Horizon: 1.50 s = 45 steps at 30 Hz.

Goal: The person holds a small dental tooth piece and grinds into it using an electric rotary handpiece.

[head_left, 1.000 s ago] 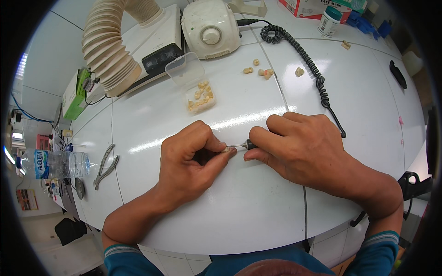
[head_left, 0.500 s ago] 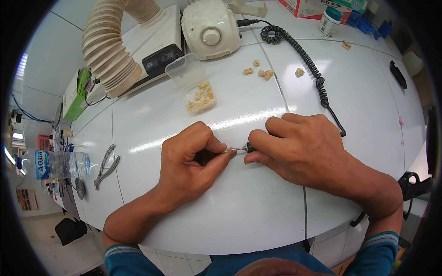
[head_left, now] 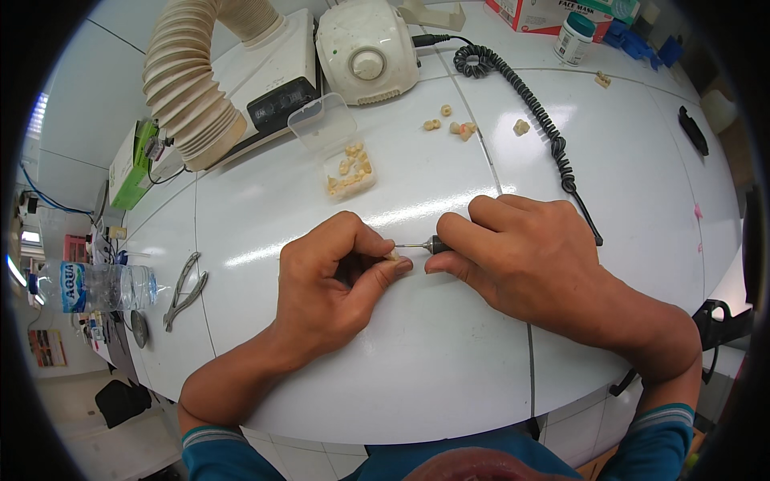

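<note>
Between the thumb and index finger of my left hand [head_left: 325, 293] is a small cream-coloured dental crown [head_left: 393, 256], mostly covered by the fingertips. My right hand [head_left: 529, 260] is closed around a dark rotary handpiece [head_left: 436, 244], whose thin metal bur [head_left: 413, 245] points left. The bur's tip reaches the crown beside my left fingertips; whether it touches cannot be made out. Beyond my hands stands a clear plastic box [head_left: 353, 189] holding several cream tooth pieces, its lid [head_left: 323, 120] raised. More tooth pieces [head_left: 464, 130] lie loose to its right.
A black coiled cord [head_left: 537, 108] runs from the white control unit [head_left: 365, 48] toward my right hand. At the far left, a ribbed hose [head_left: 188, 88] arches over a white machine. Metal pliers [head_left: 186, 293] and a water bottle [head_left: 104, 287] lie left; a teal-capped jar [head_left: 574, 40] stands far right.
The handpiece has shifted slightly up, and its bur now lies more level along the crown's upper side. My left fingertips have turned a little, exposing more of the crown.
</note>
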{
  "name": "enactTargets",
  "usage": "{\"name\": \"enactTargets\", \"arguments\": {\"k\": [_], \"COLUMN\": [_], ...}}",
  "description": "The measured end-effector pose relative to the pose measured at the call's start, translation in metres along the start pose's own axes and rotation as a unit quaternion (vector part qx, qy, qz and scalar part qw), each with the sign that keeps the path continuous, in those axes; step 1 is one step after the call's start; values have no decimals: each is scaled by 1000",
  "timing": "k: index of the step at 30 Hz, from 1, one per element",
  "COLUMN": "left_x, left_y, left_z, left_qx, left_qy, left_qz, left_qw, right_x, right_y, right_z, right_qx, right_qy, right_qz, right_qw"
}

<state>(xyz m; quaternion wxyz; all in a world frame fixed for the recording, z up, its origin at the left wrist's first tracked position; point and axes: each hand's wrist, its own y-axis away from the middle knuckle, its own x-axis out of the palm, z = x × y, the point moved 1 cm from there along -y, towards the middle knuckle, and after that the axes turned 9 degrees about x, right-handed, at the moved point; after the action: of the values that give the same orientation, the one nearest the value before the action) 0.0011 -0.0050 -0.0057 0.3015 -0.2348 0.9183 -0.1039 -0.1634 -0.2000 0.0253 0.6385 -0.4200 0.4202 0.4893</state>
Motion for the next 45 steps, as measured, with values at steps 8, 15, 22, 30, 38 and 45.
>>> {"name": "enactTargets", "arguments": {"k": [8,15,22,30,38,45], "left_x": [3,-1,-1,-2,1,3], "left_y": [2,-1,-1,0,1,-10], "left_z": [4,0,-6,0,3,-19], "left_qx": [-40,-21,-77,-30,-23,22], "left_qy": [43,17,40,39,55,-115], "left_qz": [-23,-13,-17,1,-47,50], "left_qw": [998,1000,996,999,997,992], "right_x": [-1,0,-1,0,4,-13], "right_y": [-1,-1,-1,-1,-9,-28], "right_z": [-1,-1,-1,-1,-12,-31], "right_qx": [24,19,10,3,88,196], "right_qy": [0,-8,-4,-5,-126,-243], "right_qz": [-2,-1,1,1,-70,11], "right_qw": [1000,1000,1000,1000,986,950]}}
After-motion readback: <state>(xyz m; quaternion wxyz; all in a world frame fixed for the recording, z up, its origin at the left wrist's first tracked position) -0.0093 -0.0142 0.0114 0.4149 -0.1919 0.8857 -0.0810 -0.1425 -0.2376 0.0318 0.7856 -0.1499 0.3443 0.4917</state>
